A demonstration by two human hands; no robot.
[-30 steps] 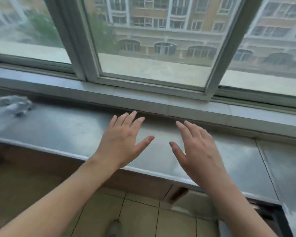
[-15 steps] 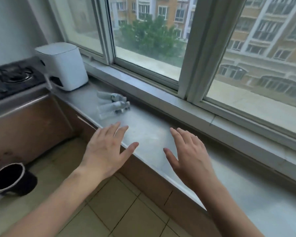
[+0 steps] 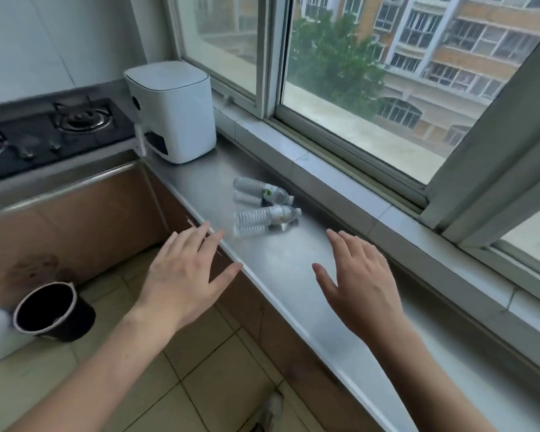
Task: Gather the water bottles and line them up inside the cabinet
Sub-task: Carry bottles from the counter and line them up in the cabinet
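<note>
Several clear plastic water bottles lie on their sides on the steel counter (image 3: 287, 263) under the window. The nearest bottle (image 3: 262, 218) points its cap to the right, and another bottle (image 3: 261, 189) lies just behind it. My left hand (image 3: 184, 275) hovers with fingers spread over the counter's front edge, a short way in front of the nearest bottle. Over the counter to the right of the bottles, my right hand (image 3: 362, 285) is also spread and holds nothing. The brown cabinet fronts (image 3: 85, 213) below the counter are closed.
A white box-shaped appliance (image 3: 172, 115) stands on the counter behind the bottles. A black gas hob (image 3: 44, 132) sits to the left. A black bin (image 3: 52, 311) stands on the tiled floor. The window sill (image 3: 340, 182) runs along the counter's far side.
My view has swung left along the counter, bringing the bottles, the appliance and the hob into sight. Both hands stay spread and empty, now closer to the bottles.
</note>
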